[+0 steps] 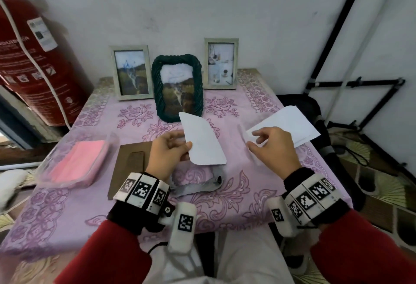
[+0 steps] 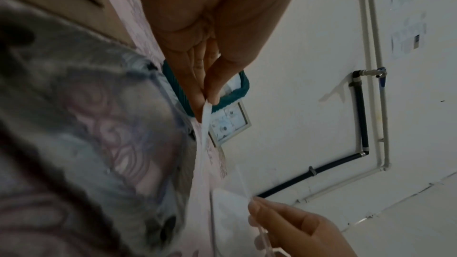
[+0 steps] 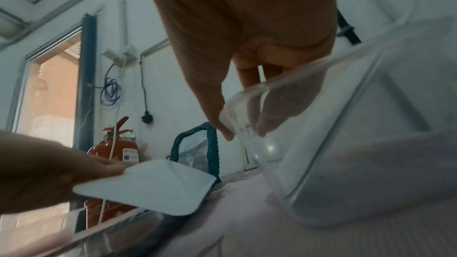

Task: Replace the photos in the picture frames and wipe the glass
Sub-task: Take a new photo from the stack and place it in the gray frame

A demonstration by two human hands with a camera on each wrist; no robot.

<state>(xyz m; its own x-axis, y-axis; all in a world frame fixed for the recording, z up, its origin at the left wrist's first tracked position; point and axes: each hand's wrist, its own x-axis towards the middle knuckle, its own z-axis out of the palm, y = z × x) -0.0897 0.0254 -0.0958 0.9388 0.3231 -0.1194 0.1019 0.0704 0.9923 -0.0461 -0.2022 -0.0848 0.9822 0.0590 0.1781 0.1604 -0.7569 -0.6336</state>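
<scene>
My left hand (image 1: 188, 148) pinches a white, round-cornered photo (image 1: 203, 139) by its left edge, blank back up, above the table's middle. The left wrist view shows the photo edge-on (image 2: 206, 118) between thumb and fingers (image 2: 210, 93). To its right, my right hand (image 1: 254, 140) pinches the corner of a clear glass pane (image 3: 321, 144) with rounded corners, held tilted above the cloth. An empty grey frame (image 1: 198, 185) lies flat beneath my hands, and a brown backing board (image 1: 130, 160) lies to its left. A dark green rope frame (image 1: 177, 85) stands behind.
Two pale frames (image 1: 131, 72) (image 1: 221, 63) with photos stand at the back by the wall. A clear tub with a pink cloth (image 1: 78, 162) sits at the left. White paper (image 1: 290, 124) lies at the table's right edge. A red fire extinguisher (image 1: 38, 63) leans at the far left.
</scene>
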